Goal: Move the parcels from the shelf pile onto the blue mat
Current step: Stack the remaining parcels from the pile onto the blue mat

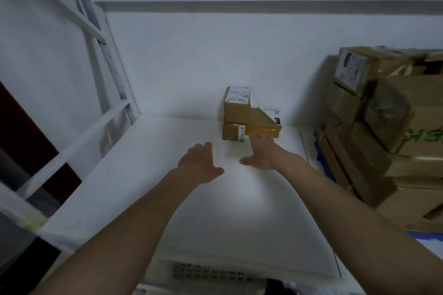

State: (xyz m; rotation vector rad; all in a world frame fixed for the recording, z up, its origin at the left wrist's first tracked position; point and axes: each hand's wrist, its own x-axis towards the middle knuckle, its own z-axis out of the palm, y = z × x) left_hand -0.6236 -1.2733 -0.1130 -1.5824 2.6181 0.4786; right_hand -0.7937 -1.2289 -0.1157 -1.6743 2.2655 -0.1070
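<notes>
Parcels (249,115), apparently three, remain piled at the back of the shelf (148,175). Your left hand (200,165) is open, empty; your right hand (262,152), fingers straight, reaches the lowest parcel. No blue mat identifiable.

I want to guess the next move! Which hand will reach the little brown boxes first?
Probably the right hand: its fingertips are already at the flat parcel in the small pile. The left hand is open too, but farther back over the white shelf.
</notes>
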